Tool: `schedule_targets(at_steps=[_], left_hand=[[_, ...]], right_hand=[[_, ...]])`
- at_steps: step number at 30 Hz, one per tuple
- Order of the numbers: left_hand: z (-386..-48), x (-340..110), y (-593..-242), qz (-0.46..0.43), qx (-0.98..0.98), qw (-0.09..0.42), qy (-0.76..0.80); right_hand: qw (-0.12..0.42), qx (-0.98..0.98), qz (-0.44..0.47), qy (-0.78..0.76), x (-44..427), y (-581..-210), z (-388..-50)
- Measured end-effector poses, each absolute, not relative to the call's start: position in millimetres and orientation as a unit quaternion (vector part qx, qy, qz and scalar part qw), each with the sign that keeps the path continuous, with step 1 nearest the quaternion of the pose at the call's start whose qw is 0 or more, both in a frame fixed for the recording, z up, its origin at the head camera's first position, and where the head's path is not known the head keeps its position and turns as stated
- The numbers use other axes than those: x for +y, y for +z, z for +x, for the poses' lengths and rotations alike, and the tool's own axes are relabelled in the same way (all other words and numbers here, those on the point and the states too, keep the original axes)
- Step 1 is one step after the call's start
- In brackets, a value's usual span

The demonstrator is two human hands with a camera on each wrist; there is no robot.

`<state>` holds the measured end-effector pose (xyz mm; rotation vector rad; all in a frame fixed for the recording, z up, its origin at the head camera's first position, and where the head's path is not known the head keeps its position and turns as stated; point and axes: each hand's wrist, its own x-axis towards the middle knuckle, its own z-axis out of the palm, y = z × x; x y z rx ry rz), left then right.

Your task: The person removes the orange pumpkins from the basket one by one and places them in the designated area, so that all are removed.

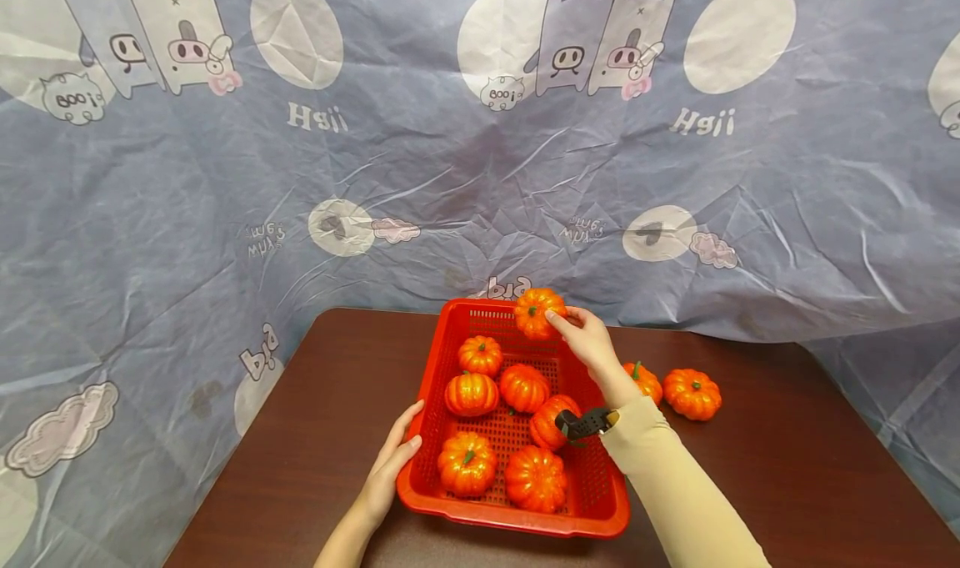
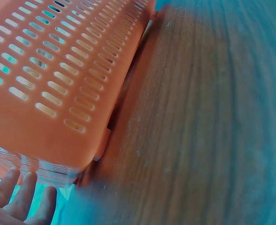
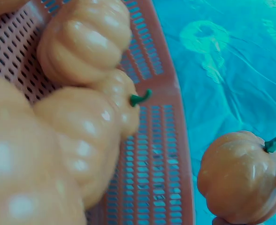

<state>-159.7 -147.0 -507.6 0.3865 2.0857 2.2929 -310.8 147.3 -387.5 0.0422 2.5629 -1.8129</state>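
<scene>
My right hand [image 1: 592,347] pinches a small orange pumpkin [image 1: 534,322] between thumb and fingers, above the far right part of a red plastic basket [image 1: 480,514]. The same pumpkin [image 3: 239,180] shows a green stem in the right wrist view, apart from the basket's rim. Several glossy orange pumpkins lie inside the basket, among them one at the near left [image 1: 467,464] and one at the near right [image 1: 536,478]. At the basket's left side is my left hand [image 1: 386,472], its fingers against the outer wall. In the left wrist view its extended fingers [image 2: 23,194] are beside the slotted wall.
Two more pumpkins, one partly hidden [image 1: 643,380] by the right forearm and another beside it [image 1: 692,394], lie right of the basket. All stands on a dark brown table [image 1: 352,368]. A grey-blue printed cloth [image 1: 420,176] hangs behind the table.
</scene>
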Motion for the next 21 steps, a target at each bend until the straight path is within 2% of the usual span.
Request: schedule_targets(at_steps=[6,16,21], left_hand=[[-160,-147,-508,0.124,0.671,0.007,0.731],[-160,-147,-509,0.123,0.676,0.004,0.727],[-160,-147,-509,0.124,0.672,0.005,0.730]], right_hand=[[0.004,0.802,0.020,-0.598,173,-377,-306],[-0.065,0.794,0.028,-0.603,223,-376,-294],[-0.107,0.789,0.066,-0.602,250,-379,-290]])
